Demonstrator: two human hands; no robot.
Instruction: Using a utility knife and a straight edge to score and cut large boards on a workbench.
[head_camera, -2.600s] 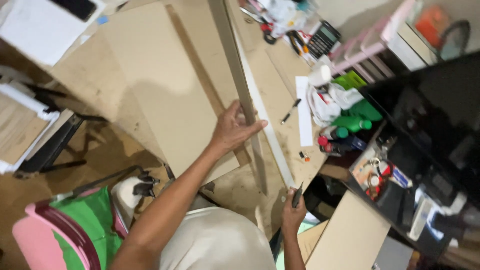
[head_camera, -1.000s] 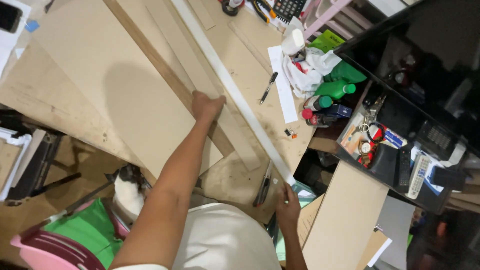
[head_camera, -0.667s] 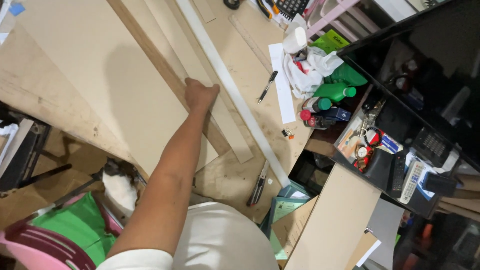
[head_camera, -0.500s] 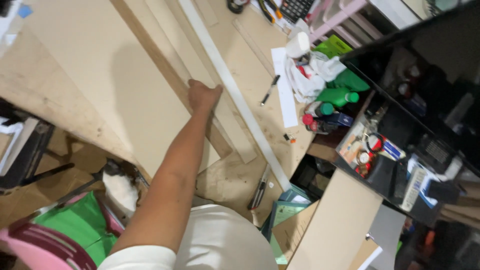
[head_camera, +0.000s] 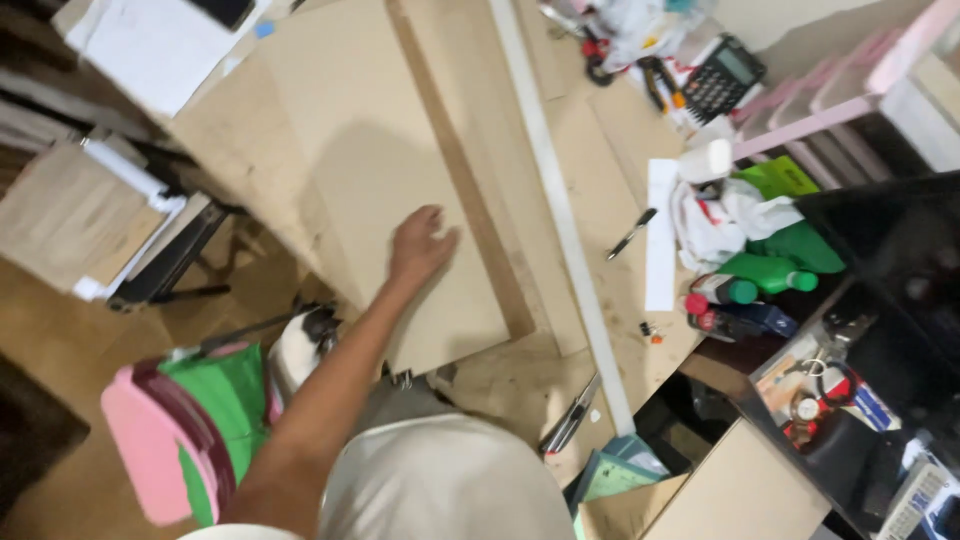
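My left hand lies flat, fingers spread, on a large light-brown board that covers the left part of the worktable. Just right of the hand a darker wooden strip runs along the board's edge. Further right a long white straightedge lies diagonally across the table. A utility knife rests on the table near the front edge, below the straightedge. My right hand is out of view.
A pen, a white paper strip, green bottles, rags and a calculator crowd the right side. A pink and green chair stands at lower left. White paper lies at the top left.
My left hand has moved left, off the strip by the straightedge and onto the large board. My right hand, seen near the knife a second ago, has left the view.
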